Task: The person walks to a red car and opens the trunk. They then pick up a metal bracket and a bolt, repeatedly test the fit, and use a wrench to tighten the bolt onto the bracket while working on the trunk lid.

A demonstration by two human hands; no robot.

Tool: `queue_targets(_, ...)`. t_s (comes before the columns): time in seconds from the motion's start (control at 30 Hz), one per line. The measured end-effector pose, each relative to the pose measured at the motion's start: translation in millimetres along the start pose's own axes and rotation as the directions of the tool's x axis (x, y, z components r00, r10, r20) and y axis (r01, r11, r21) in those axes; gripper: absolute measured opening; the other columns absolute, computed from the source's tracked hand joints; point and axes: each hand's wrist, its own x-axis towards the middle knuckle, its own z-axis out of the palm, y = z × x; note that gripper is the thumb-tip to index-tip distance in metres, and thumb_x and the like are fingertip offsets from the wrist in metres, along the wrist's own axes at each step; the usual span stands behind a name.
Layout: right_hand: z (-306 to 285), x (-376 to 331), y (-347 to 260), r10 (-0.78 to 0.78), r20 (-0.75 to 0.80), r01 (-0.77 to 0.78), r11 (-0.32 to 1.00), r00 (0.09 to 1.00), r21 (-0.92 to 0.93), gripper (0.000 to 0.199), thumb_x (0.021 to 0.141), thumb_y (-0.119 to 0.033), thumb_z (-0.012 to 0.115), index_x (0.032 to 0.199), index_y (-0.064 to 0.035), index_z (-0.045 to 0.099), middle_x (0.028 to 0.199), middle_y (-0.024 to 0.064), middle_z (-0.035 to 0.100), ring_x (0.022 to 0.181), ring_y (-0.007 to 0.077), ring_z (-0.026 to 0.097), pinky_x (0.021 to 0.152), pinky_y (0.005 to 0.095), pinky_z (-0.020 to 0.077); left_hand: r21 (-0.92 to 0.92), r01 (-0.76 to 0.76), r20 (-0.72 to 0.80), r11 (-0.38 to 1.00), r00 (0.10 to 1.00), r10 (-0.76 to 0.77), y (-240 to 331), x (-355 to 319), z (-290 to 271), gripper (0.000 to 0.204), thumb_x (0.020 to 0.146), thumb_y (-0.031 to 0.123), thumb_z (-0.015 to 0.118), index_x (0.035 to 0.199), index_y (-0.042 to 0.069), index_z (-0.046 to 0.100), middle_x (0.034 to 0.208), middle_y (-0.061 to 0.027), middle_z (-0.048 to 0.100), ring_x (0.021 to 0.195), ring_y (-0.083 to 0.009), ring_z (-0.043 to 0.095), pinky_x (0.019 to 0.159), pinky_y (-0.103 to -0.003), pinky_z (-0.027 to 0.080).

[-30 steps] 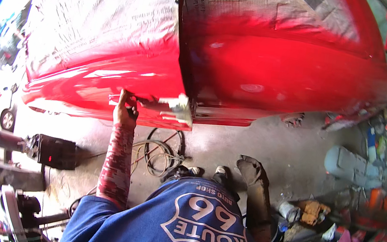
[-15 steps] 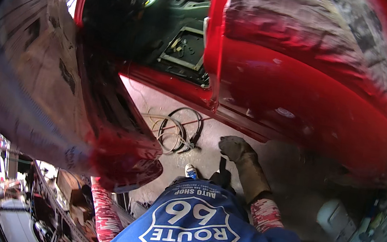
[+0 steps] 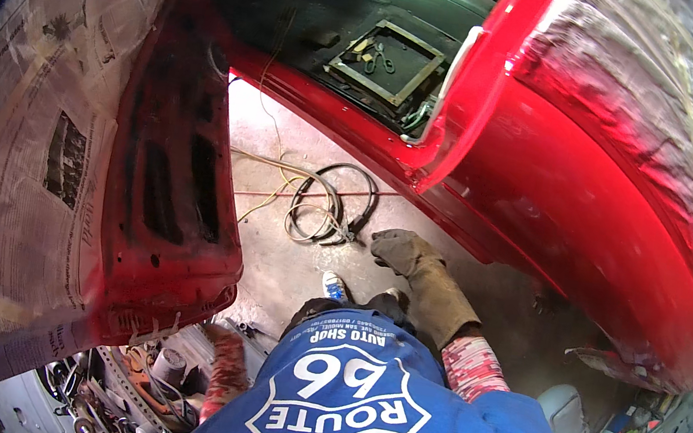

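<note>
My right hand (image 3: 402, 253) wears a long brown work glove and is held out over the floor, just right of a coil of hoses and cables (image 3: 326, 205). Its fingers look curled together; whatever they may hold is hidden. On the left, my left forearm in a red patterned sleeve (image 3: 228, 368) reaches down beside the lower edge of the open car door (image 3: 173, 157); the hand itself does not show. The red car body (image 3: 580, 196) stands ahead and to the right, with its door opening in front of me.
Masking paper (image 3: 46, 148) covers the door's outer side, and more masking (image 3: 639, 89) covers the upper body. Inside the car, a square metal frame (image 3: 427, 51) surrounds scissors-like tools. Tools and parts (image 3: 156, 376) crowd the lower left. A pale container (image 3: 565, 416) stands lower right.
The view has shifted, so the car interior and door show more plainly. My gloved right hand appears slightly further left, nearer the coil. The dark upright shape below it no longer shows.
</note>
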Motion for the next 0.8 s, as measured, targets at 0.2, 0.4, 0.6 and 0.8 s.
queue_targets(0.2,-9,57,17,-0.224,0.014,0.224,0.972,0.975,-0.068,0.049,0.094,-0.024,0.069,0.134,0.0025,0.063,0.111,0.0146,0.073,0.093,0.0191,0.074,0.073,0.0333,0.0613,0.362,-0.624,0.37,0.693,0.778,0.508,78,8,146,0.04,0.093,0.027,0.068,0.123,0.002,0.058,0.108,-0.0107,0.062,0.082,-0.026,0.062,0.074,-0.042,0.052)
queue_targets(0.4,26,114,68,-0.455,-0.34,0.502,0.862,0.823,0.062,0.039,0.095,-0.017,0.069,0.127,0.0041,0.063,0.108,0.0154,0.072,0.098,0.0273,0.072,0.087,0.0368,0.0606,-0.026,-0.402,-0.018,0.915,0.916,0.401,268,4,184,0.034,0.092,0.024,0.064,0.116,0.001,0.062,0.107,-0.0125,0.062,0.095,-0.0142,0.06,0.07,-0.037,0.048)
queue_targets(0.6,10,128,65,-0.632,-0.099,0.52,0.707,0.768,-0.479,0.019,0.093,-0.015,0.072,0.105,-0.0001,0.074,0.1,0.0159,0.076,0.09,0.0233,0.075,0.082,0.0335,0.062,-0.107,-0.211,-0.317,0.972,0.933,0.168,308,40,205,0.045,0.089,0.035,0.064,0.117,0.0,0.067,0.109,-0.0107,0.064,0.093,-0.0228,0.062,0.079,-0.041,0.051)
queue_targets(0.8,-48,154,5,-0.397,0.007,0.358,0.821,0.918,-0.446,0.019,0.09,-0.016,0.071,0.105,-0.0048,0.076,0.098,0.0202,0.075,0.085,0.0306,0.075,0.077,0.0377,0.0615,-0.074,-0.424,-0.204,0.903,0.892,0.402,297,58,210,0.062,0.093,0.043,0.059,0.13,-0.007,0.06,0.132,-0.013,0.06,0.11,-0.0274,0.061,0.091,-0.043,0.051)
